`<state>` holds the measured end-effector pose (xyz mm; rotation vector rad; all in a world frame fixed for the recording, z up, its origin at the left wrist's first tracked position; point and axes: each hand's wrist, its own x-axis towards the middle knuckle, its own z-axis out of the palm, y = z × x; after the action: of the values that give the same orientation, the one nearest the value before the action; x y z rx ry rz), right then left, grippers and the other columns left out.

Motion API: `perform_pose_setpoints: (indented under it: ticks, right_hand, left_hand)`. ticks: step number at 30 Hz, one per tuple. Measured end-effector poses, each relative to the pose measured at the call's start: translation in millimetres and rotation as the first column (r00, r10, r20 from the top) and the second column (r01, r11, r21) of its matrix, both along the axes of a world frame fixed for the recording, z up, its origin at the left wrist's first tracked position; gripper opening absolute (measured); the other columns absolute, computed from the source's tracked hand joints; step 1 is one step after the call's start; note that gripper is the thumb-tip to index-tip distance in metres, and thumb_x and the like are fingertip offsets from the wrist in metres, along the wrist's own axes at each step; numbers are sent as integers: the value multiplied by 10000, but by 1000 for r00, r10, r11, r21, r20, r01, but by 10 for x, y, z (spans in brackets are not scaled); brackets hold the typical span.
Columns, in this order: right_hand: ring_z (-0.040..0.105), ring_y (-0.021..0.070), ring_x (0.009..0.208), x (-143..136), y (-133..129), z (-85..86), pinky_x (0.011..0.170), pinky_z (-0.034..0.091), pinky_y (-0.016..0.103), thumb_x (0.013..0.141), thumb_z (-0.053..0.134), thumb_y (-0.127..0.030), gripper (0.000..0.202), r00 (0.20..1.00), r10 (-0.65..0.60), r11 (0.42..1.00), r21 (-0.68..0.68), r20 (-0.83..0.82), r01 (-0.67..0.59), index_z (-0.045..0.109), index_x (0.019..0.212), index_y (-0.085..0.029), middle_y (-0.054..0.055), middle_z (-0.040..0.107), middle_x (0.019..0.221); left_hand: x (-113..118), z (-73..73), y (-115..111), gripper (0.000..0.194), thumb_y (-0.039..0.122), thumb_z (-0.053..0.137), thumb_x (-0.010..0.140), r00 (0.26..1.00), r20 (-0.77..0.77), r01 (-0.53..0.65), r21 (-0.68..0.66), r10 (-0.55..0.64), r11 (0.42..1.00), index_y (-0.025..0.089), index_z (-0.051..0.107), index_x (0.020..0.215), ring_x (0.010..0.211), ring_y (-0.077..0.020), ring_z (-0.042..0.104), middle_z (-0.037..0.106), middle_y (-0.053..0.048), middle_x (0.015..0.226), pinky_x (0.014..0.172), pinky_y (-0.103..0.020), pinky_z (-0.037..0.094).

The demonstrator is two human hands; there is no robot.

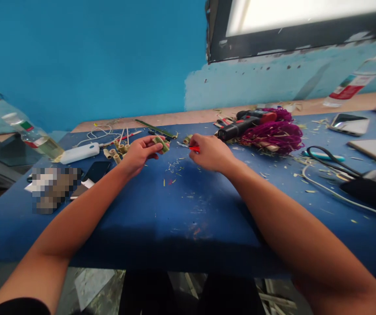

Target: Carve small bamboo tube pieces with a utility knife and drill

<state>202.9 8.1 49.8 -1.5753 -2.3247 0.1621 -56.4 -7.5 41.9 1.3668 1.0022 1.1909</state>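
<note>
My left hand (142, 151) grips a short green-and-tan bamboo piece (161, 144) between thumb and fingers, just above the table. To its right, my right hand (207, 151) is closed around a small red-handled knife (194, 149). The thin metal blade points left, toward the bamboo but apart from it. Several cut bamboo tubes (117, 151) lie beside my left wrist. Small pale shavings (175, 166) are scattered over the blue table (181, 210) between my hands.
At the back right, a black-and-red power drill (243, 124) rests against purple string (273, 135). A phone (350, 124), a white cable (332, 194) and a bottle (352, 85) are farther right. Left stand another bottle (40, 142), a white power strip (80, 153) and a dark phone (97, 170).
</note>
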Motion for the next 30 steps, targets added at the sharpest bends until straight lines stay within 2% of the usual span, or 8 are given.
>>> perform_pose_setpoints:
  ticks: [4, 7, 9, 11, 16, 22, 25, 30]
  right_hand:
    - [711, 249, 875, 18, 60, -47, 788, 474, 367, 1000, 552, -236, 212, 956, 111, 994, 19, -272, -110, 687, 1153, -175, 131, 804, 1006]
    - [682, 192, 757, 23, 79, -75, 750, 499, 351, 1038, 510, -284, 185, 832, 211, 970, 5, -513, -242, 632, 1148, -200, 94, 794, 983]
    - [683, 177, 764, 18, 84, -92, 764, 518, 346, 1061, 499, -333, 191, 752, 274, 944, 18, -599, -330, 619, 1147, -211, 85, 794, 1010]
    - [687, 175, 794, 10, 88, -107, 791, 527, 347, 1059, 511, -354, 201, 711, 315, 924, 33, -629, -381, 627, 1148, -217, 75, 793, 1006]
    - [624, 158, 708, -4, 68, -104, 733, 480, 329, 1047, 528, -360, 178, 730, 340, 910, 12, -593, -414, 636, 1063, -220, 40, 755, 870]
    - [576, 156, 676, -1, 5, -41, 717, 393, 324, 1070, 519, -459, 316, 792, 356, 913, 5, -496, -407, 625, 891, -221, 15, 671, 726]
    - [528, 153, 670, 3, -14, -17, 722, 338, 333, 1078, 508, -524, 407, 832, 388, 909, 18, -396, -416, 581, 807, -229, 10, 624, 698]
    - [418, 157, 660, 4, -20, -18, 727, 265, 344, 1065, 500, -557, 419, 914, 368, 930, 63, -170, -362, 513, 788, -243, -6, 508, 682]
  left_hand:
    - [-6, 28, 6, 354, 242, 937, 830, 975, 222, 28, -119, -1, 993, 171, 845, 1165, 932, -164, 763, 863, -89, 1084, 759, -248, 568]
    - [-3, 45, 3, 226, 170, 837, 917, 958, 288, 41, -176, 12, 984, 153, 843, 1142, 898, -158, 759, 857, -88, 1038, 769, -254, 573]
    - [7, 54, -3, 184, 136, 780, 952, 949, 313, 41, -203, 25, 978, 139, 832, 1129, 857, -150, 749, 849, -87, 1009, 771, -257, 576]
    - [22, 63, -13, 183, 116, 732, 979, 941, 335, 39, -225, 40, 974, 133, 813, 1142, 834, -146, 744, 847, -91, 1008, 768, -259, 578]
    - [51, 60, -29, 177, 94, 681, 1000, 940, 336, 37, -251, 51, 967, 124, 806, 1122, 806, -141, 740, 840, -101, 1016, 741, -253, 566]
    - [87, -39, -39, 125, 136, 838, 902, 972, 233, 99, -250, -39, 963, 134, 857, 1026, 740, -124, 712, 807, -60, 896, 708, -248, 548]
    - [98, -78, -51, 185, 196, 927, 838, 979, 192, 110, -252, -61, 961, 136, 882, 1007, 729, -119, 703, 809, -58, 891, 697, -250, 550]
    - [86, -84, -64, 328, 309, 1030, 732, 993, 98, 86, -260, -63, 962, 133, 899, 976, 735, -128, 699, 819, -75, 896, 719, -270, 569]
